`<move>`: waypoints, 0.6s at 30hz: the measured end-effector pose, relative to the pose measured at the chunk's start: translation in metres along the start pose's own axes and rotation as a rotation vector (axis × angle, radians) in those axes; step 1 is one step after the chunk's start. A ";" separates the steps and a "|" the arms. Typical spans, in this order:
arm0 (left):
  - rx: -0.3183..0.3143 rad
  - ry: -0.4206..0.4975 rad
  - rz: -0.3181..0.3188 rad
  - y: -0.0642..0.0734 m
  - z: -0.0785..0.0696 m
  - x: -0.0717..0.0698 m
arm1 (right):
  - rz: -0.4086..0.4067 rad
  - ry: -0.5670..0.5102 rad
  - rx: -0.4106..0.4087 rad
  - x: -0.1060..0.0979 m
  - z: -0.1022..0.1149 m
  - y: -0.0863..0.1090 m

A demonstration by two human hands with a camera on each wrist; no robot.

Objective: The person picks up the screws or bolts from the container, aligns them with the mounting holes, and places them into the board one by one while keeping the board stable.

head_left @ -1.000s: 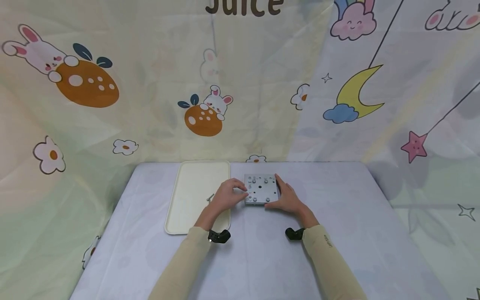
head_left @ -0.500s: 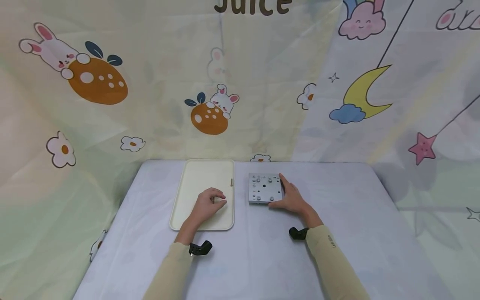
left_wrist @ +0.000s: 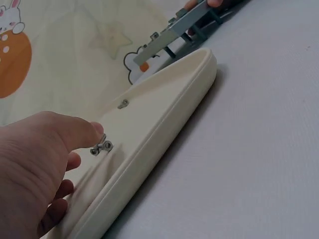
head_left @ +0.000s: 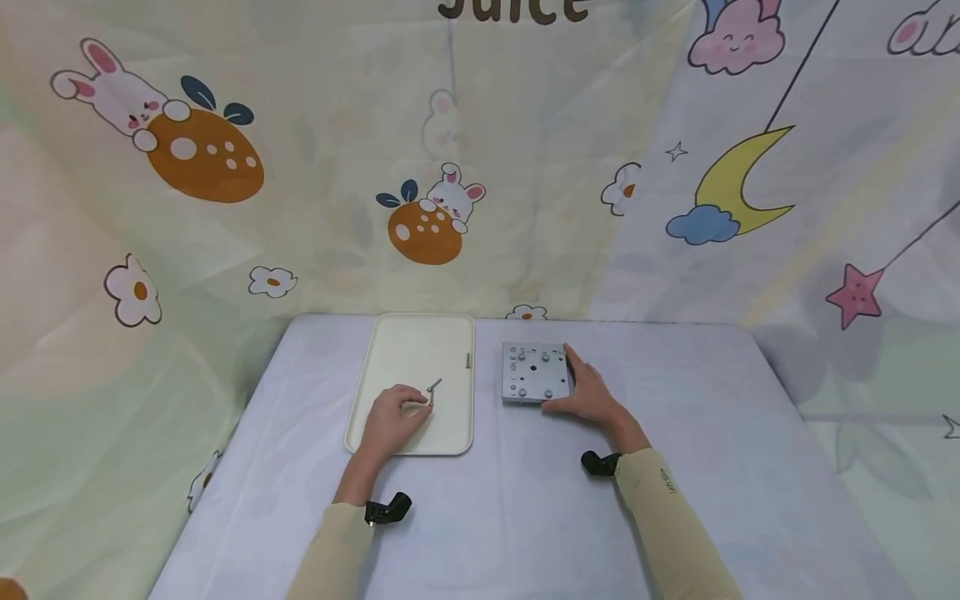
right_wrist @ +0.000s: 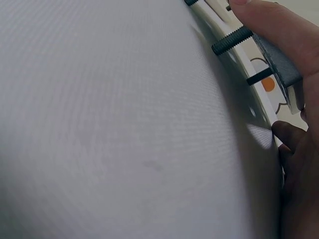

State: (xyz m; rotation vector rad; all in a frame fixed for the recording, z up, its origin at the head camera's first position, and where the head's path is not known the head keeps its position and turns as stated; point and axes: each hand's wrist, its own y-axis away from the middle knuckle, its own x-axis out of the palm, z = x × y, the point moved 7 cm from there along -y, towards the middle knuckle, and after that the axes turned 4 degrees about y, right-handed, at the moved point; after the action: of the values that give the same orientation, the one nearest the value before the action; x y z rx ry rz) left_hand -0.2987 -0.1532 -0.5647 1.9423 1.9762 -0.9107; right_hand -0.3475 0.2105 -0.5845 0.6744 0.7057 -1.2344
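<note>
A square silver metal plate (head_left: 534, 379) with holes and several raised screw heads stands on the table on threaded bolts (right_wrist: 232, 41) that poke out below it. My right hand (head_left: 592, 400) holds the plate by its right side, thumb at the front edge and fingers at the far corner. Over the cream tray (head_left: 405, 342) is my left hand (head_left: 390, 421), its thumb and index finger apart and loosely bent. Beside those fingertips lie small screws (left_wrist: 102, 146), close together on the tray. Whether a fingertip touches them I cannot tell.
One more small screw (head_left: 468, 360) lies by the tray's right edge. The white-covered table (head_left: 517, 508) ends at a printed cloth backdrop (head_left: 322, 167) behind the tray and plate. A gap of tablecloth separates tray from plate.
My left hand has left the plate's left edge and moved left over the tray. A screw now shows by the tray's right edge. My right hand has stayed on the plate; the view has shifted slightly.
</note>
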 end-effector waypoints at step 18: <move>-0.044 -0.260 -0.135 0.001 -0.008 0.008 | -0.006 -0.018 0.005 -0.002 0.002 0.002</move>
State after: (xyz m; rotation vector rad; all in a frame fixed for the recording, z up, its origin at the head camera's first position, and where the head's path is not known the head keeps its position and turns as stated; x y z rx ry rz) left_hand -0.2961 -0.1423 -0.5629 1.5905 1.9731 -1.0820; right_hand -0.3462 0.2107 -0.5814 0.6653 0.6901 -1.2464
